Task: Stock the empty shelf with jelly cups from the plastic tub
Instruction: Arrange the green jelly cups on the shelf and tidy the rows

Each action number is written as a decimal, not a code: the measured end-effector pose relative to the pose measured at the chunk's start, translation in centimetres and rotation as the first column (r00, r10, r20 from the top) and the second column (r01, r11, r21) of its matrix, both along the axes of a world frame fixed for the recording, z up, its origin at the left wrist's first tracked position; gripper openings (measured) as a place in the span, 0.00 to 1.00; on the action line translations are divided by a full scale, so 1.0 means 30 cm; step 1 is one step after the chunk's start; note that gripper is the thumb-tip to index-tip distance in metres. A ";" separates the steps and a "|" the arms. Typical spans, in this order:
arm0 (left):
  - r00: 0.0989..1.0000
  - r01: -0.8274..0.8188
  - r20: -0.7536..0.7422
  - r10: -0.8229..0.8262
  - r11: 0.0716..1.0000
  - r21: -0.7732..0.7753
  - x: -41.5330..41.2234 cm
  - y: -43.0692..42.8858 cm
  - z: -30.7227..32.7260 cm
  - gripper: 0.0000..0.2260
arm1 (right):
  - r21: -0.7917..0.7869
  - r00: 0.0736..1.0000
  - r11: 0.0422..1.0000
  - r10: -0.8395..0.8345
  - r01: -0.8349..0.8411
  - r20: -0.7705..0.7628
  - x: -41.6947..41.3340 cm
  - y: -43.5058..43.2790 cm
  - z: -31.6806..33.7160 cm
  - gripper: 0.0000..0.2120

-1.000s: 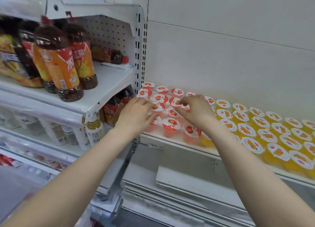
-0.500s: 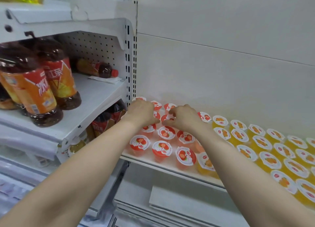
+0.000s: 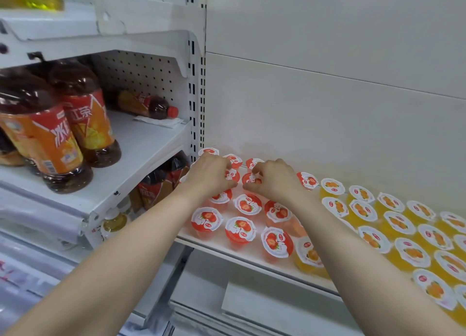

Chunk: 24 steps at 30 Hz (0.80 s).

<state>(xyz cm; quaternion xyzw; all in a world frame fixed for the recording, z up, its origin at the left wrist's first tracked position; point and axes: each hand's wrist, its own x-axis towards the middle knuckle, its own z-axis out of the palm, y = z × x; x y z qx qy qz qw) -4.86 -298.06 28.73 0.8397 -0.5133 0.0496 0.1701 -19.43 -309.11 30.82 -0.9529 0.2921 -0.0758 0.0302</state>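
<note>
Both hands reached deeper among the red jelly cups [image 3: 248, 204].

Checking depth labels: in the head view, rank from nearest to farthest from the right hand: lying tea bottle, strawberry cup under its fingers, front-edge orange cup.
1. Strawberry cup, under the right hand fingers.
2. Front-edge orange cup, below the hand by the forearm.
3. Lying tea bottle, far left on the upper shelf.

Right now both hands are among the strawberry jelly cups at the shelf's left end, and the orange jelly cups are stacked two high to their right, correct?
Not quite: the head view shows the orange jelly cups in a single layer, not stacked. The rest holds.
</note>
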 end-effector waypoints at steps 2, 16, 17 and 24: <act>1.000 0.000 -0.024 0.000 1.000 -0.025 0.002 -0.004 -0.010 0.22 | 0.004 1.000 1.000 0.003 -0.003 0.022 0.004 -0.001 0.008 0.23; 0.993 -0.120 0.004 0.120 0.993 -0.020 0.183 -0.003 0.024 0.15 | 0.022 0.998 0.999 0.039 -0.040 0.039 0.238 -0.068 0.033 0.21; 0.994 -0.107 0.017 0.107 0.994 0.016 0.188 -0.005 0.022 0.16 | 0.014 0.999 0.999 0.036 -0.036 0.020 0.260 -0.066 0.027 0.21; 0.998 -0.065 0.023 0.063 0.995 0.081 0.208 -0.003 -0.001 0.22 | -0.041 0.998 0.999 0.015 -0.017 -0.057 0.318 -0.091 0.002 0.19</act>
